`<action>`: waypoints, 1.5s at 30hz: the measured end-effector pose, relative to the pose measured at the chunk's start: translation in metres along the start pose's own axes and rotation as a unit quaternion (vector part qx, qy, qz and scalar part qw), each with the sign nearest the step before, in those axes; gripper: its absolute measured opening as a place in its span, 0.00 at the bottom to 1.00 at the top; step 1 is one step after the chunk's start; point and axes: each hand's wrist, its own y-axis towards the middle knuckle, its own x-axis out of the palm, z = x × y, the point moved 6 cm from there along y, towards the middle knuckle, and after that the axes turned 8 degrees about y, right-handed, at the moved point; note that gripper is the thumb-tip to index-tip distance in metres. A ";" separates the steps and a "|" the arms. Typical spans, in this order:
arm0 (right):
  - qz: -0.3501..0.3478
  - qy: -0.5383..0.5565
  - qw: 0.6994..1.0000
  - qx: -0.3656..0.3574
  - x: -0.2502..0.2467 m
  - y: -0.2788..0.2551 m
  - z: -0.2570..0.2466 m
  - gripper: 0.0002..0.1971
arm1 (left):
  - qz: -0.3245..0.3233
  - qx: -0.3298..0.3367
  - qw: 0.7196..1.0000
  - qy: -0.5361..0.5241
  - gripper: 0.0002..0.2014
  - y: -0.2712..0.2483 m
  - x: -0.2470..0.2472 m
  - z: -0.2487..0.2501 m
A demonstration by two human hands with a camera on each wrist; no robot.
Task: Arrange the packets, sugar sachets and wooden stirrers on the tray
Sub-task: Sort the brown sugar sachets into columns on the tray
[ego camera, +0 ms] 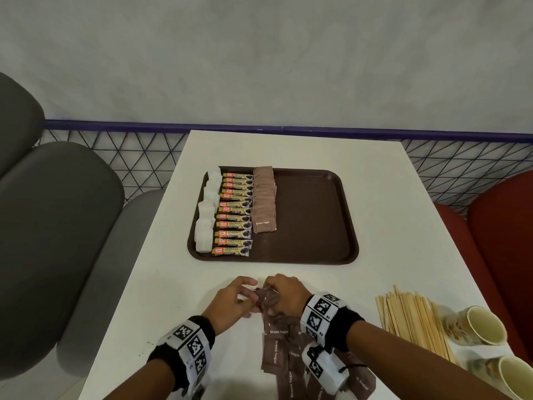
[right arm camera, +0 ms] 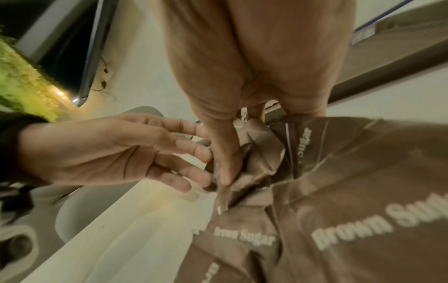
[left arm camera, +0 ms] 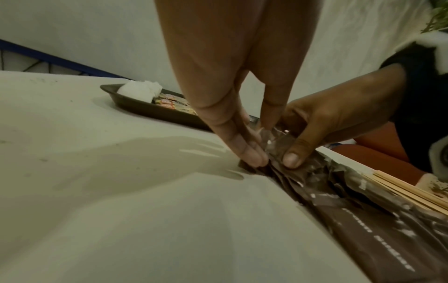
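Note:
A brown tray (ego camera: 313, 223) holds three columns at its left: white sachets (ego camera: 205, 217), orange-and-black coffee packets (ego camera: 234, 217) and brown sugar sachets (ego camera: 264, 202). A loose pile of brown sugar sachets (ego camera: 284, 352) lies on the white table near me. My right hand (ego camera: 285, 293) grips a crumpled bunch of sachets (right arm camera: 257, 162) at the pile's far end, thumb (left arm camera: 294, 156) pressed on top. My left hand (ego camera: 230, 301) reaches in from the left, its straight fingers (left arm camera: 252, 159) touching the bunch's edge at the table. Wooden stirrers (ego camera: 412, 321) lie to the right.
Two paper cups (ego camera: 484, 324) lie on their sides past the stirrers at the table's right edge. Grey seats (ego camera: 57, 226) stand on the left and a red one (ego camera: 501, 241) on the right. The tray's right half is bare.

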 end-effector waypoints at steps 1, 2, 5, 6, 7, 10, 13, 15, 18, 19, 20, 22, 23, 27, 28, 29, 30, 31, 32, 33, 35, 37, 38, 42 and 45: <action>-0.002 -0.014 1.000 -0.004 0.002 0.000 -0.001 0.21 | 0.011 0.004 1.000 -0.004 0.13 0.000 -0.006 0.000; -0.008 -0.026 1.000 -0.008 0.004 0.001 -0.001 0.22 | 0.024 0.006 1.000 -0.009 0.12 0.000 -0.012 -0.001; -0.018 0.013 1.000 0.005 0.003 0.005 0.007 0.22 | 0.066 0.001 0.997 -0.029 0.10 0.000 -0.028 -0.005; -0.013 0.045 0.999 0.015 -0.001 0.007 0.011 0.21 | 0.077 0.000 0.997 -0.032 0.10 0.000 -0.033 -0.007; -0.002 0.087 0.996 0.026 -0.007 0.009 0.015 0.19 | 0.085 0.000 0.996 -0.032 0.09 -0.001 -0.037 -0.008; 0.022 0.283 0.958 0.038 -0.028 0.011 0.019 0.18 | 0.103 0.000 0.994 -0.025 0.09 0.001 -0.043 -0.011; 0.030 0.457 0.889 0.013 -0.046 0.010 0.008 0.18 | 0.110 -0.016 0.993 -0.047 0.12 0.004 -0.045 -0.007; 0.031 0.544 0.838 -0.004 -0.050 0.010 -0.003 0.18 | 0.090 -0.033 0.989 -0.112 0.16 0.005 -0.039 0.001; 0.031 0.641 0.767 -0.014 -0.044 0.010 -0.016 0.21 | 0.033 -0.061 0.970 -0.232 0.26 0.006 -0.025 0.017; 0.035 0.657 0.753 -0.017 -0.041 0.010 -0.020 0.21 | 0.013 -0.066 0.959 -0.274 0.29 0.006 -0.020 0.021; 0.041 0.668 0.743 -0.019 -0.039 0.011 -0.024 0.20 | -0.012 -0.068 0.947 -0.315 0.32 0.006 -0.016 0.027; 0.056 0.679 0.732 -0.020 -0.032 0.014 -0.028 0.20 | -0.055 -0.064 0.921 -0.380 0.37 0.004 -0.010 0.037; 0.069 0.676 0.733 -0.018 -0.029 0.016 -0.028 0.20 | -0.062 -0.063 0.910 -0.404 0.38 0.003 -0.009 0.041; 0.094 0.641 0.761 -0.037 -0.023 0.020 -0.032 0.18 | -0.069 -0.063 0.895 -0.437 0.35 0.002 -0.011 0.048; 0.095 0.617 0.780 -0.048 -0.023 0.021 -0.034 0.17 | -0.071 -0.063 0.894 -0.438 0.33 0.003 -0.011 0.048; 0.095 0.584 0.804 -0.060 -0.023 0.021 -0.036 0.17 | -0.070 -0.064 0.893 -0.440 0.32 0.004 -0.012 0.047; 0.101 0.545 0.830 -0.068 -0.023 0.023 -0.036 0.17 | -0.067 -0.064 0.892 -0.442 0.30 0.004 -0.013 0.046; 0.113 0.500 0.856 -0.071 -0.024 0.025 -0.036 0.17 | -0.063 -0.064 0.891 -0.446 0.27 0.005 -0.015 0.044; 0.125 0.456 0.878 -0.069 -0.025 0.024 -0.035 0.17 | -0.060 -0.064 0.889 -0.450 0.25 0.006 -0.016 0.043; 0.134 0.425 0.893 -0.060 -0.026 0.027 -0.032 0.18 | -0.056 -0.065 0.888 -0.452 0.23 0.006 -0.018 0.042; 0.124 0.413 0.901 -0.052 -0.025 0.029 -0.029 0.24 | -0.050 -0.065 0.890 -0.449 0.19 0.007 -0.021 0.039; 0.096 0.451 0.885 -0.062 -0.029 0.024 -0.033 0.19 | -0.050 -0.064 0.895 -0.438 0.19 0.008 -0.023 0.036; 0.076 0.480 0.872 -0.062 -0.029 0.023 -0.032 0.13 | -0.050 -0.064 0.899 -0.430 0.20 0.008 -0.023 0.035; 0.046 0.536 0.841 -0.056 -0.026 0.022 -0.031 0.12 | -0.049 -0.059 0.921 -0.381 0.20 0.008 -0.023 0.033; 0.045 0.529 0.846 -0.054 -0.022 0.023 -0.030 0.11 | -0.053 -0.061 0.931 -0.356 0.20 0.007 -0.022 0.030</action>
